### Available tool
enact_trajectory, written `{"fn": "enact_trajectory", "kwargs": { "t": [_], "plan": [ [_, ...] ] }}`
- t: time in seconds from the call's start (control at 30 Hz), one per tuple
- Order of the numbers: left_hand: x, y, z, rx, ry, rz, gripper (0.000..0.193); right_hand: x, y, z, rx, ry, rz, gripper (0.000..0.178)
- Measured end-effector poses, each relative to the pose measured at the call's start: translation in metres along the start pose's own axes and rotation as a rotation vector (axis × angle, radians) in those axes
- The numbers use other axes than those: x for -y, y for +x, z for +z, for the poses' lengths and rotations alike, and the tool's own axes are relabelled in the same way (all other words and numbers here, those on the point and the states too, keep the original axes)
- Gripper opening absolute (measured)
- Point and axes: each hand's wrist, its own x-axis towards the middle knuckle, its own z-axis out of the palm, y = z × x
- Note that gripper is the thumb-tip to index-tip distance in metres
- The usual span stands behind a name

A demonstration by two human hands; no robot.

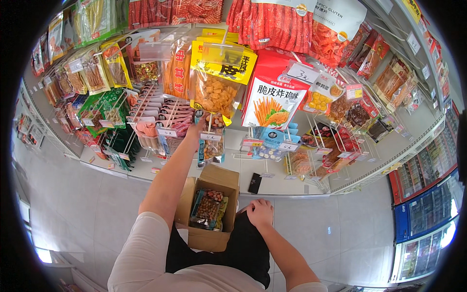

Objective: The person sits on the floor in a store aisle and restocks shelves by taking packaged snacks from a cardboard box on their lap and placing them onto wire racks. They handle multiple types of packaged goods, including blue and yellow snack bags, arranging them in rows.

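"What's the left hand (pixel 197 129) doing over there?"

"It's up at the edge of a hanging nut packet (pixel 211 150), just beside its little price tag (pixel 209 137). The fingertips are mostly hidden, so I can't tell whether they're gripping."

"And the right hand (pixel 261 213)?"

"Resting on the black-trousered knee (pixel 249 233), fingers loosely bent and spread, nothing visible in them."

"That cardboard box (pixel 206 241)?"

"Between the person's legs, flaps up, with more snack packets (pixel 206 209) inside, nuts on top. The hanging one is above it, at the rack."

"I see a black phone (pixel 255 183) too."

"Yes, lying on the bottom shelf (pixel 296 188), right of the box. A yellow snack bag (pixel 217 80) hangs above the nuts."
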Motion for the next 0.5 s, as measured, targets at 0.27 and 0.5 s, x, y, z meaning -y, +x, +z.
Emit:
{"fn": "enact_trajectory", "kwargs": {
  "t": [0.27, 0.5],
  "plan": [
    [0.023, 0.001, 0.005, -0.137, 0.14, -0.003, 0.051, -0.004, 0.002, 0.0, 0.02, 0.018, 0.031, 0.014],
    [0.134, -0.135, 0.001, -0.109, 0.723, 0.442, 0.023, -0.006, 0.006, 0.003, 0.031, 0.031, 0.102, 0.015]
  ]
}}
